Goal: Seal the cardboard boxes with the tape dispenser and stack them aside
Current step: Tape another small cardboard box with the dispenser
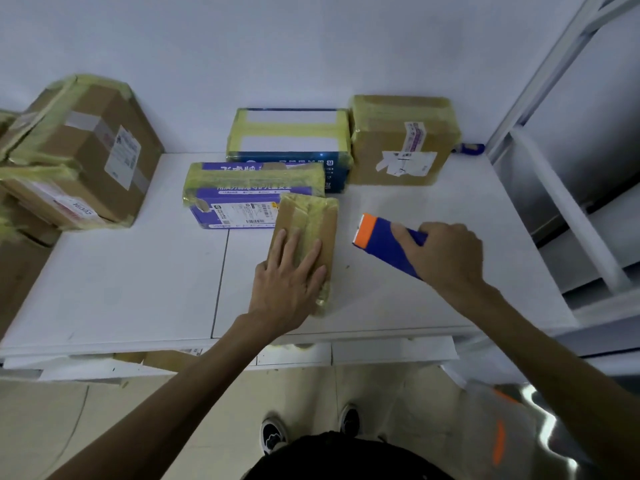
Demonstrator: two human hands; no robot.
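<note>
A small flat brown box (313, 220) with yellowish tape along its top lies on the white table (138, 271), a little right of centre. My left hand (289, 275) rests flat on its near half, fingers straight. To the right, my right hand (443, 254) grips the blue tape dispenser (381, 242), whose orange end points toward the box. The dispenser is apart from the box, just above the table.
Behind the small box stand a purple taped box (249, 195), a blue-and-white box (291, 140) and a brown taped box (401, 140) by the wall. Taped brown boxes (79, 150) are stacked at the left. A metal rack (571, 150) borders the right side.
</note>
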